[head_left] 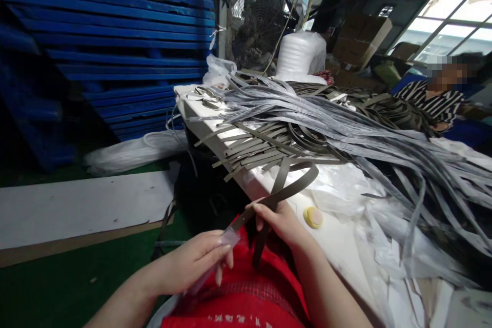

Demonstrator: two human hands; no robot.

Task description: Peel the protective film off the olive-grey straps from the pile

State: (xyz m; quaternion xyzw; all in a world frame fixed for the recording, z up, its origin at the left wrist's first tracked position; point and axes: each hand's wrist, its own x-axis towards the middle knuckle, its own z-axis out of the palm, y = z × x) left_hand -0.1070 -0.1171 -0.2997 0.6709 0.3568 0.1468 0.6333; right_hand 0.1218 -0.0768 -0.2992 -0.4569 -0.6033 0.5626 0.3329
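Note:
My right hand (283, 223) pinches a flat olive-brown strap (295, 183) between thumb and fingers. Beyond that hand the strap loops over the table edge, and another length hangs down in front of the red apron (253, 300). My left hand (194, 261) is closed on a clear plastic sleeve (229, 237), whose mouth sits at the strap's tip. How far the tip reaches inside cannot be made out. Close by on the white table (338, 236) lie more bare straps (253, 147) in a row and a long pile of plastic-sleeved straps (326, 113).
A round yellow-rimmed object (313, 217) rests right of my right hand. Crumpled clear plastic (346, 184) covers part of the table. Blue pallets (146, 56) are stacked at the left, and a white foam roll (298, 56) stands behind. Another person (434, 97) sits at the far right.

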